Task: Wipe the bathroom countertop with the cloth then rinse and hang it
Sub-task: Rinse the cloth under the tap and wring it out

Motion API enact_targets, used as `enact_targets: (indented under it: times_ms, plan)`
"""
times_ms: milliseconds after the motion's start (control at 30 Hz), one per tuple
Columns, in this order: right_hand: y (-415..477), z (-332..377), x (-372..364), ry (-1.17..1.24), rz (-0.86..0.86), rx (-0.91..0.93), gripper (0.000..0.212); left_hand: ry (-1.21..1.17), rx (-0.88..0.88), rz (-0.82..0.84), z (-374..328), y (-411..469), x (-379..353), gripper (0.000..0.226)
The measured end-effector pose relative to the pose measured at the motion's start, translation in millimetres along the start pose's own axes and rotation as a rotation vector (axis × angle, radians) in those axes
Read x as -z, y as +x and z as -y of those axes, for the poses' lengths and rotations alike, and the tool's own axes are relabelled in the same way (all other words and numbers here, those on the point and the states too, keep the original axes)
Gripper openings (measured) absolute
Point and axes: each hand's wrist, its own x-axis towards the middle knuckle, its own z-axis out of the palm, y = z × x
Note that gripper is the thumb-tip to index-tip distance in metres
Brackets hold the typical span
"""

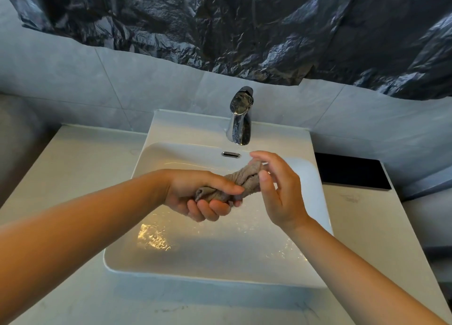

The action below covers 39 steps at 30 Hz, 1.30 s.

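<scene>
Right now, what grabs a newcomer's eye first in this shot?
The twisted cloth, gripped by the left hand over the wet sink at centre, with the right hand open at its far end. Above, crumpled black plastic hangs across the wall over the chrome tap.

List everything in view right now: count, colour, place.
cloth: one, grey-brown, twisted, over the sink
sink: one, white, set in the countertop, wet inside
tap: one, chrome, behind the basin
overflow slot: one, chrome, sink's back wall
countertop: one, pale, around the sink
flat panel: one, black, right rear
plastic sheet: one, black, crumpled, on the wall above
wall tiles: several, grey
left hand: grips the cloth
right hand: fingers mostly straight, at the cloth's far end
</scene>
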Motion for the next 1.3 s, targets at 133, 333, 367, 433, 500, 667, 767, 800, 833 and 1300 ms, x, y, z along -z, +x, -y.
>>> enact_targets:
  times_ms: [133,333,367,433,500,667,767,800,833,1300]
  plan:
    - [5.0,13.4,-9.1,0.05,-0.098,0.098,0.028,-0.07,0.046,0.21,0.5,7.2,-2.3,0.027]
    - [10.2,17.1,-9.6,0.004,-0.162,0.182,0.038,-0.059,0.123,0.184,-7.7,3.1,-9.0,0.022]
    - [10.8,16.1,-9.1,-0.01,-0.149,0.163,0.04,-0.001,0.135,0.104,-10.1,1.0,-12.7,0.018]
    - [11.1,11.0,-10.2,-0.023,-0.099,0.054,0.045,0.202,0.136,-0.13,-13.0,-0.6,-22.1,0.016]
    - [10.3,3.5,-12.4,-0.057,-0.03,-0.082,0.051,0.426,0.119,-0.381,-14.1,3.7,-29.5,0.022]
    - [9.6,2.7,-15.6,-0.132,0.141,-0.296,0.052,0.861,0.115,-0.797,-4.4,20.1,-30.1,0.017]
    - [9.8,8.6,-19.8,-0.186,0.227,-0.411,0.053,1.038,0.084,-0.924,5.6,26.8,-25.5,0.01]
    - [10.2,7.7,-22.2,-0.2,0.246,-0.464,0.053,1.091,0.077,-0.947,9.1,29.3,-24.1,0.011]
    - [10.3,6.6,-23.8,-0.202,0.259,-0.52,0.052,1.144,0.072,-0.964,12.7,31.8,-22.2,0.012]
    - [19.1,-6.0,-19.5,-0.049,0.652,-1.135,0.041,1.736,0.083,-0.929,22.5,46.7,-5.6,0.031]
